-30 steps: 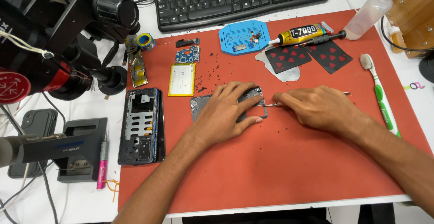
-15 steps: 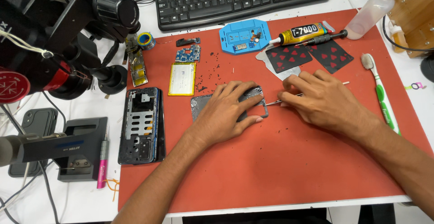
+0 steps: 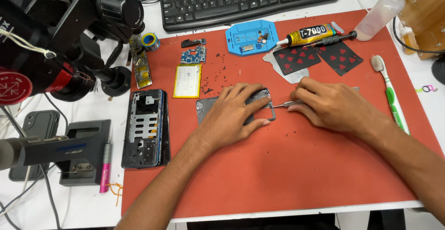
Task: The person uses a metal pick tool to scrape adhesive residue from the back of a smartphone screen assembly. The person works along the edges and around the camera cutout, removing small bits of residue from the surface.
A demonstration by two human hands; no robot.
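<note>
Already you have the phone well apart: the black phone frame [image 3: 147,128] lies stripped near the left edge of the red mat [image 3: 287,174], the yellow-rimmed battery [image 3: 187,80] sits above it toward the mat's far left corner, and the small blue circuit board [image 3: 193,54] lies just beyond the battery. Dark flecks of scraped residue are scattered over the mat around the middle.

Your left hand [image 3: 234,114] lies flat on the grey back cover [image 3: 259,104] at the middle of the mat, its fingers spread and pressing the cover down, the thumb along its near edge. Your right hand [image 3: 331,105] has its fingers pinched together on the thin metal tweezers [image 3: 283,103], whose tip touches the cover's right edge beside the square opening.

Judging from this, the stripping-down looks finished and the cleaning of the cover is under way: the visible rim is rough and grey, though how much is left under your left hand I cannot tell. The glue tube [image 3: 309,34] lies capped near the mat's far edge, just beside the two playing cards [image 3: 317,56], so gluing seems not yet begun.
</note>
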